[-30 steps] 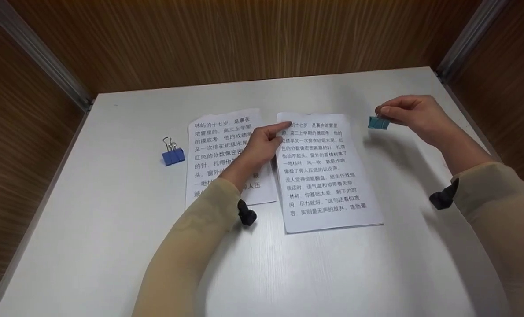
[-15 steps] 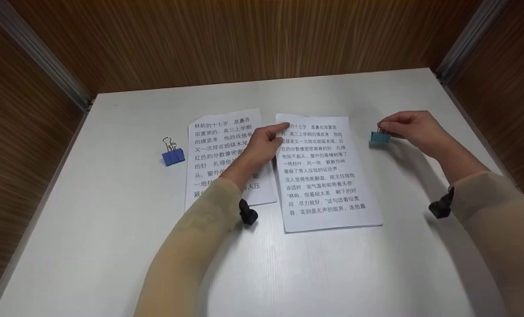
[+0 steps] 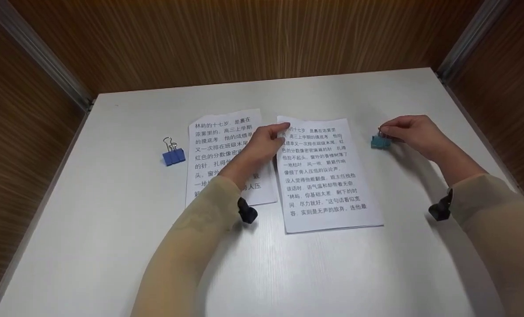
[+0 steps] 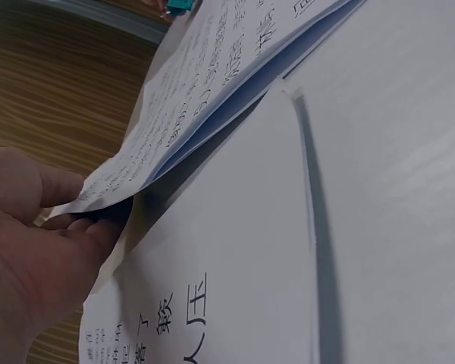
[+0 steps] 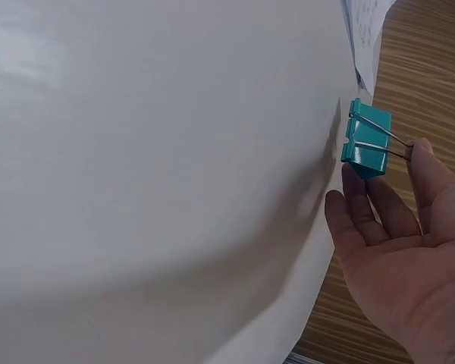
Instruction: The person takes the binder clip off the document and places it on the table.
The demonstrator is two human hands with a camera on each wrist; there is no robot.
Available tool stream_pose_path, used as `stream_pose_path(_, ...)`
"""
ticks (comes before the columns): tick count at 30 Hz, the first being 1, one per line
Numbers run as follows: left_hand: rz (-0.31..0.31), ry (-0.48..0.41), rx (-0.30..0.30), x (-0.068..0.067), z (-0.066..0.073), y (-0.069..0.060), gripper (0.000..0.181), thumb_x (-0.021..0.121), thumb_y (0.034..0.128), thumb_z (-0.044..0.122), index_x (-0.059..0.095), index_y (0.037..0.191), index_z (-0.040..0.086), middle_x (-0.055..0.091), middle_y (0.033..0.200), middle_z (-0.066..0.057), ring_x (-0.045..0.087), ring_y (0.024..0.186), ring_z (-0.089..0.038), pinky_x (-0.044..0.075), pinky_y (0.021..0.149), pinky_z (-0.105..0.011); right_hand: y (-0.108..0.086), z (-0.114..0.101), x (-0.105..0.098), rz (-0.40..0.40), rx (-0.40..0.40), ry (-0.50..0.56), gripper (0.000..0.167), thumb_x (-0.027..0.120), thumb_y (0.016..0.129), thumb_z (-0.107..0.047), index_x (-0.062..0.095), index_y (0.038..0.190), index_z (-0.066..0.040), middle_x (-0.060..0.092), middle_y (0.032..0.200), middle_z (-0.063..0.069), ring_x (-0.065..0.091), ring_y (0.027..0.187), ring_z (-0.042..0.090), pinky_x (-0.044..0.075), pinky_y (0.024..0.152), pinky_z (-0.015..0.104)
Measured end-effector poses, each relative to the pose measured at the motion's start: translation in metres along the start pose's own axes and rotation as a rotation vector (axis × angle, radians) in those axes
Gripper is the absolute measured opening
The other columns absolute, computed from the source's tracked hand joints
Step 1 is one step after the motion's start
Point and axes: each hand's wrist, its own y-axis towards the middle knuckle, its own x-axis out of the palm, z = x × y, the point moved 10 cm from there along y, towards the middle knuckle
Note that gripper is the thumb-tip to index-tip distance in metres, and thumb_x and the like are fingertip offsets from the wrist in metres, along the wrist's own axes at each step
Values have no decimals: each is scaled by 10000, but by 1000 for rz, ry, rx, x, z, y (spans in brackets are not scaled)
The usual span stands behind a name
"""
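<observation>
My left hand pinches the upper left corner of the right-hand printed paper stack. In the left wrist view the thumb lies on top of the sheets and the fingers are underneath, with that edge raised. To the right of this stack, my right hand holds a teal binder clip by its wire handle. The right wrist view shows the clip with its other fingers below it; no paper is in its mouth. How high it hangs above the table cannot be told exactly.
A second printed stack lies to the left, partly under my left hand and forearm. Beside it a blue binder clip rests on the white table. Wood-grain panels border the table at the back and sides.
My right hand has come down and nearer with the teal clip. The right stack's top edge now bows more, with its corner still in my left hand. The left stack and blue clip stay put.
</observation>
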Motion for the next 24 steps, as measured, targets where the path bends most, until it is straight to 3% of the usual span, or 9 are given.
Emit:
stream_pose_path(4,-14,-22,18,0,6,-2,512,562,1094,121,517,1593,230,511,1603,-2,470,1442,-121,335,1214,-274,1,1,1,3,-6,-16,441,711,1042,-338,707,1343,-15,733,1154,-88,639,1065,69,550,931,163)
stream_pose_path(9,-34,-3,53,-1,16,-4,512,578,1091,138,506,1598,166,470,1642,-29,371,1545,-168,282,1256,-297,0,3,-1,18,-3,-57,466,701,1043,-377,706,1346,-23,726,1199,-50,621,1102,92,536,939,181)
stream_pose_path(11,-28,29,56,-3,18,-6,511,589,1091,172,510,1596,173,452,1656,-29,335,1564,-171,259,1266,-301,0,4,-1,26,13,-85,483,684,1047,-415,705,1361,-49,699,1267,0,588,1159,136,511,992,239)
stream_pose_path(16,-44,29,74,-7,21,-10,526,587,1101,251,487,1607,147,492,1624,-82,486,1471,-188,356,1222,-309,-1,7,-1,29,46,-108,526,638,1063,-460,666,1427,-82,607,1436,128,485,1325,271,409,1138,480)
stream_pose_path(19,-40,27,79,-12,21,-12,539,582,1105,307,481,1610,151,499,1621,-48,453,1492,-162,339,1227,-294,-1,6,1,28,52,-87,552,615,1075,-452,613,1482,-79,573,1491,161,485,1357,294,392,1168,513)
stream_pose_path(24,16,98,112,-26,22,-19,552,570,1102,395,501,1597,162,495,1626,-1,389,1535,-148,304,1240,-271,-4,-1,-3,82,53,-104,667,555,1075,-535,526,1560,-79,520,1563,199,477,1418,372,410,1175,557)
